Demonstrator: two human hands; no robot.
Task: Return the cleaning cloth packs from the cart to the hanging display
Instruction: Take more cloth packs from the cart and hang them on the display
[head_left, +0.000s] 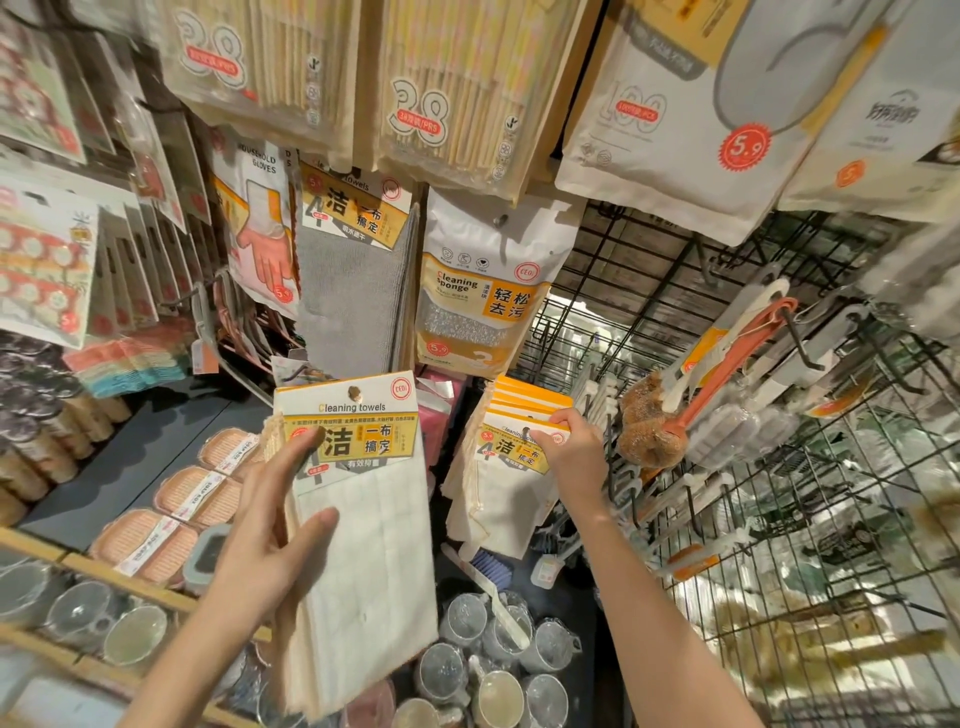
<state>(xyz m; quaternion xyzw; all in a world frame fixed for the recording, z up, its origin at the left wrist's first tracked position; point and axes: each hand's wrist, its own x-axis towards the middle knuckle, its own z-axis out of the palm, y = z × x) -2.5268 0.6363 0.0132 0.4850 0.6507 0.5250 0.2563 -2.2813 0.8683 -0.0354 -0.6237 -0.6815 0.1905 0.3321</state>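
Hanging goods are crowding the upper half of the view: cream packs of striped straws marked 38 (426, 104), a grey cleaning towel pack with a yellow header (353, 270), a white and yellow cleaning sponge bag (483, 291) and a household gloves pack printed with a pink hand (260, 228). To the right a black wire grid panel (779, 571) is carrying hooks, and an orange-handled brush with a brown fibre head (675, 415) is dangling from one, just beside the right hand. Below, peach-coloured soap boxes (176, 519) are lying on a dark shelf, and clear glass cups (493, 665) are standing packed together under the packs.

Open room is lying between the two stacks of cloths, a dark gap running down to the cups; the grid is closing in the right edge.

The left hand (270, 540) is gripping a stack of white cleaning cloth packs with yellow card headers (363, 519) by its left edge, thumb pressing across the front and a fingertip touching the printed label, the stack standing roughly upright in front of the shelf. The right hand (571, 447) is pinching the header card of the front pack in the hanging row of cream cleaning cloth packs (509, 467), fingers curling over the top edge of the yellow cards. The two stacks are apart, side by side.
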